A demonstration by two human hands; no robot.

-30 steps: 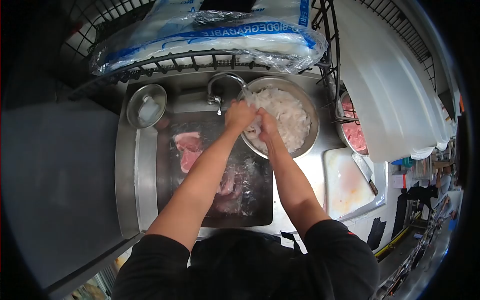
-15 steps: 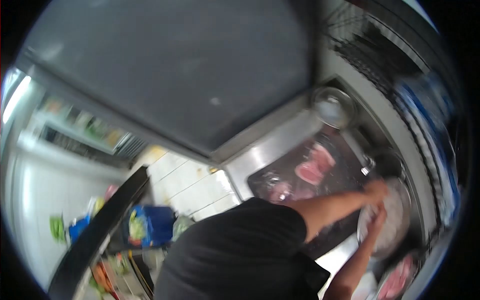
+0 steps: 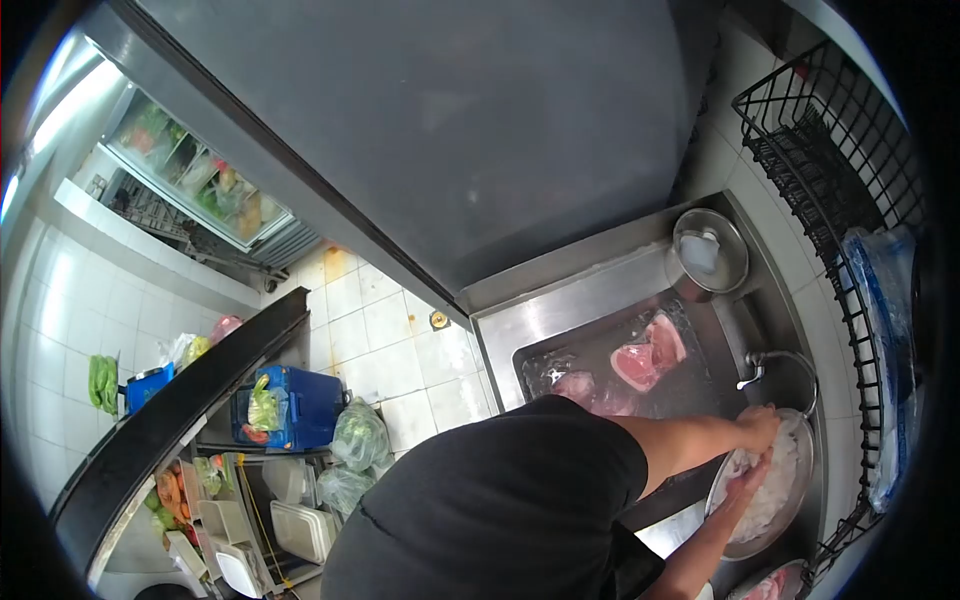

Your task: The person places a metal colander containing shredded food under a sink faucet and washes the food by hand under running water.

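Fingers of the left hand (image 3: pixel 757 428) curl inward at the edge of the big bowl (image 3: pixel 748 551), with the right hand (image 3: pixel 748 475) just beside it over the white pieces (image 3: pixel 776 497), and whether either set is clamped on anything I can't tell from this angle! That bowl, loaded with the white pieces, sits alongside the sink (image 3: pixel 718 350) near the tap (image 3: pixel 754 360), while pink meat (image 3: pixel 648 354) lies down on the basin floor. Up at the corner, a small bowl (image 3: pixel 728 270) holds something whitish, and a wire rack (image 3: pixel 790 206) runs along the wall.
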